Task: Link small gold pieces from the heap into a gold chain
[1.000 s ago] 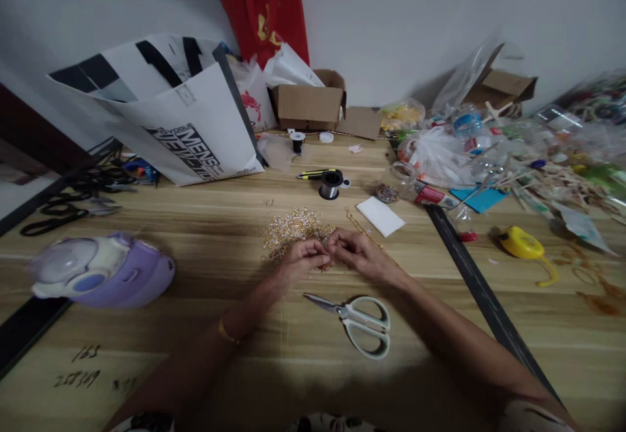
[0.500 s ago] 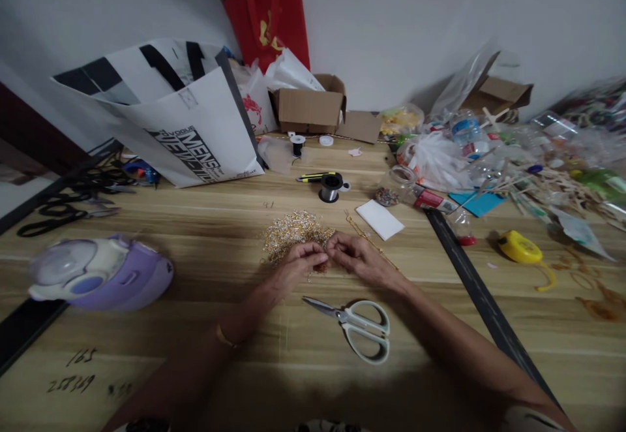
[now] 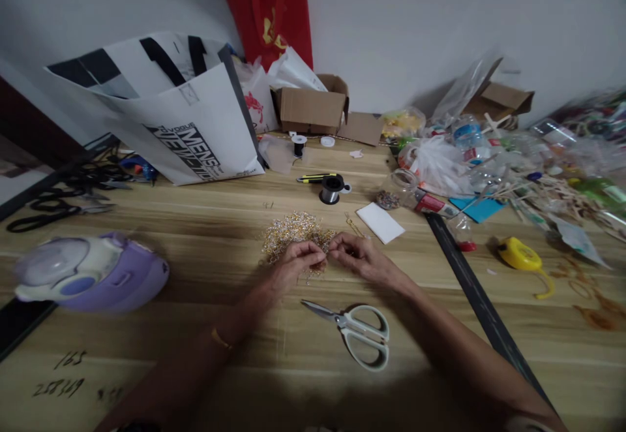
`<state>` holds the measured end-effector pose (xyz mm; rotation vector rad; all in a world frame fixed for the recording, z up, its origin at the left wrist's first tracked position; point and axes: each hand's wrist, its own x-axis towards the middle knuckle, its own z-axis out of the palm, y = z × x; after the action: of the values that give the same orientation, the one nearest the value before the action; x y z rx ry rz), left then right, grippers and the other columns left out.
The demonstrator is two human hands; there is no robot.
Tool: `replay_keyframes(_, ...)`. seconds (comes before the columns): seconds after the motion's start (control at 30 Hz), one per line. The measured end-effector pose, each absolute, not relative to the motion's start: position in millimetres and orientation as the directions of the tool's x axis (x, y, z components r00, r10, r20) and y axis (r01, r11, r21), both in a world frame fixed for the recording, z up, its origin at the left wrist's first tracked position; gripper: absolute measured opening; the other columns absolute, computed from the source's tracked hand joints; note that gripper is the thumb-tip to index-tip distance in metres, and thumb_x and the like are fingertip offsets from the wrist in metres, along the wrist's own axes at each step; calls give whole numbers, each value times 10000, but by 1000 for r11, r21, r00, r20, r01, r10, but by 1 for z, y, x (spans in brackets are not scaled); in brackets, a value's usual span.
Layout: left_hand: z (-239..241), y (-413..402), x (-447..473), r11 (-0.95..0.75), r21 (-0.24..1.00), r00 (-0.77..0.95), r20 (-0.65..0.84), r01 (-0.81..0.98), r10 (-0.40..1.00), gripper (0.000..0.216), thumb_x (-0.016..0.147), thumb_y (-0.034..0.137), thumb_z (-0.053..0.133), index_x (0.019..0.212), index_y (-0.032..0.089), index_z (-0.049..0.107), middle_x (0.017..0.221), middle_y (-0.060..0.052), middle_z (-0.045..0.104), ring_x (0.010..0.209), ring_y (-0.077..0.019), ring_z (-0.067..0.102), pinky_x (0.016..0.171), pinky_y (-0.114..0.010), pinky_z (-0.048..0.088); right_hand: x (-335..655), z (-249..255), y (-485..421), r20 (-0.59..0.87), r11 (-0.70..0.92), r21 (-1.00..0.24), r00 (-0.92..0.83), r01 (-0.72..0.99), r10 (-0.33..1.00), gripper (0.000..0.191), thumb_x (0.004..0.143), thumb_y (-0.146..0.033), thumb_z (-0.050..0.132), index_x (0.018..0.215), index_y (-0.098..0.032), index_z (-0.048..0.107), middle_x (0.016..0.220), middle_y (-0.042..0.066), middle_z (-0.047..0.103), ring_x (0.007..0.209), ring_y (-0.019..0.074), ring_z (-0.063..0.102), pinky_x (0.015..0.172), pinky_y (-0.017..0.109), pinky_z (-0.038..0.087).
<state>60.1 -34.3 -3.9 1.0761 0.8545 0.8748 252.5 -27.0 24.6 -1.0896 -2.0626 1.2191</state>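
Observation:
My left hand is closed in a pinch at the near edge of a tangled pile of fine gold and silver beaded wire. Facing it, a small gap away, my right hand pinches too. Whatever the fingertips hold is too small to make out. Scissors with pale handles lie on the table just below both hands, blades pointing left. Behind my right hand a thin gold strand lies partly hidden, next to a white rectangular pad.
A spool of silver wire and a yellow-black cutter lie beyond the pile. Left are a purple-white device, black-handled scissors and a large paper bag. A yellow tape measure and plastic clutter fill the right.
The view has shifted slightly. My hands keep pinching at the pile, their fingertips a touch farther apart. Less of the gold strand shows beside my right hand.

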Motion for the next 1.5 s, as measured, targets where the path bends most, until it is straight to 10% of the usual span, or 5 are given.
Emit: replay_keyframes(1.5,-14,-33,62,-24,996,357,-7,85,934,199,697,301,672,630,127,601,599,0,566,573,-90,474,528,-191,348,251,27,-29,207,560,-690,-616,458,760,106,883,-218,523,897,-168,615,865,71,636,762,164,583,699,294,453)
